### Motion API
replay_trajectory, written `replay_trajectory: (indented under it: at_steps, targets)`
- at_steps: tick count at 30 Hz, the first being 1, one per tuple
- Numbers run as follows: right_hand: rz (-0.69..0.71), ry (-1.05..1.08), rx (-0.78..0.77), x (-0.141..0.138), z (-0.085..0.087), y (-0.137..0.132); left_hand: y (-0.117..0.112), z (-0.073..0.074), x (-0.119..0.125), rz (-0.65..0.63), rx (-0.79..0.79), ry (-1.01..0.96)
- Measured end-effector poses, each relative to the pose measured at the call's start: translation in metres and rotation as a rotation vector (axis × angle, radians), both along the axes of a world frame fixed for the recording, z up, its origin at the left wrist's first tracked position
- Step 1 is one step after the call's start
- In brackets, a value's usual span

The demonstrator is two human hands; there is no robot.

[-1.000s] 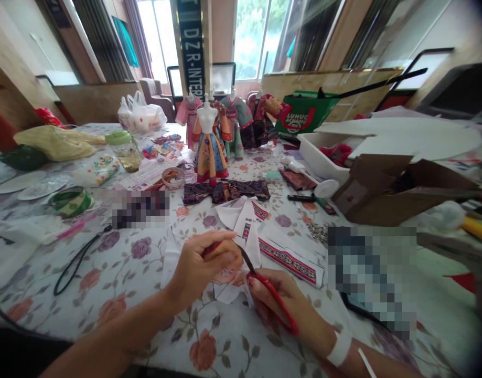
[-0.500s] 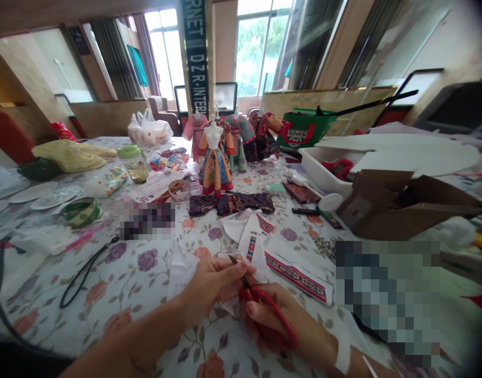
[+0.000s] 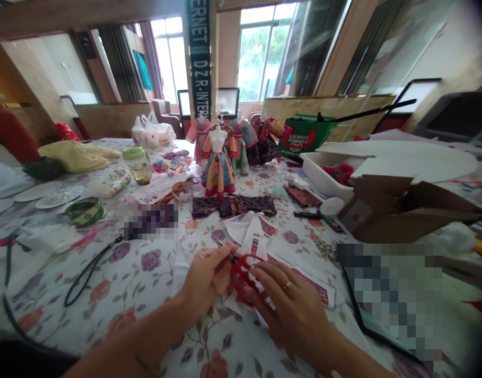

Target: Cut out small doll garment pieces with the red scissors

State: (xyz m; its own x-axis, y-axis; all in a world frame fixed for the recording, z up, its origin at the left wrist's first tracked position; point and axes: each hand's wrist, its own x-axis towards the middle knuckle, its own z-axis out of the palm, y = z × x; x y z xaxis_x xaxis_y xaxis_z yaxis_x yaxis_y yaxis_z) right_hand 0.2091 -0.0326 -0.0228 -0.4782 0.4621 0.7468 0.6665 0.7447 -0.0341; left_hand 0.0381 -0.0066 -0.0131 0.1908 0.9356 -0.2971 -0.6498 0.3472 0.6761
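Note:
My left hand (image 3: 203,278) pinches a small tan-edged piece of cut cloth or paper (image 3: 222,281) over the floral tablecloth (image 3: 154,283). Right beside it lie the red handles of a pair of scissors (image 3: 241,278), and their dark blade reaches up by my left thumb. My right hand (image 3: 293,302), with a ring on one finger, curves over those handles. Under both hands lie white printed pieces with a woven-look patterned band (image 3: 260,231).
Dressed doll mannequins (image 3: 218,170) stand beyond a dark patterned garment (image 3: 233,207). To the right are a white tray (image 3: 323,176) and a brown cardboard box (image 3: 386,210). A glass jar (image 3: 137,165) and a black cord (image 3: 89,273) lie left. Two pixelated patches hide parts.
The head view has tilted, so the table sits lower in the picture. My right hand has turned, showing its back and ring, with the fingers lying over the scissor handles rather than working them.

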Motion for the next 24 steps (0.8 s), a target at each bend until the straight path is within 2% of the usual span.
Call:
replay_trajectory:
  at_steps: [5, 8, 10, 12, 15, 17, 19, 21, 24]
  targets:
    - [-0.131, -0.176, 0.050, -0.006, -0.011, -0.002, -0.008, -0.001, 0.007, 0.003, 0.105, 0.187]
    - [-0.214, -0.126, -0.060, 0.000, -0.013, -0.002, -0.008, -0.001, 0.001, -0.065, 0.201, 0.314]
    - [-0.252, -0.010, -0.280, 0.008, -0.009, 0.001, -0.005, 0.001, -0.008, -0.112, 0.278, 0.401]
    - [-0.194, 0.166, -0.572, 0.015, -0.002, 0.004, 0.000, 0.005, -0.017, -0.072, 0.325, 0.505]
    - [0.029, 0.479, -1.016, 0.022, 0.007, 0.007, 0.009, 0.011, -0.029, 0.017, 0.388, 0.638]
    - [0.204, 0.606, -1.286, 0.022, 0.008, 0.006, 0.012, 0.015, -0.034, -0.004, 0.401, 0.655]
    - [0.337, 0.640, -1.510, 0.019, 0.007, 0.004, 0.014, 0.019, -0.037, -0.047, 0.401, 0.642]
    - [0.402, 0.618, -1.646, 0.016, 0.004, 0.001, 0.013, 0.021, -0.038, -0.092, 0.413, 0.637]
    - [0.399, 0.564, -1.704, 0.013, 0.003, -0.002, 0.011, 0.022, -0.040, -0.172, 0.449, 0.669]
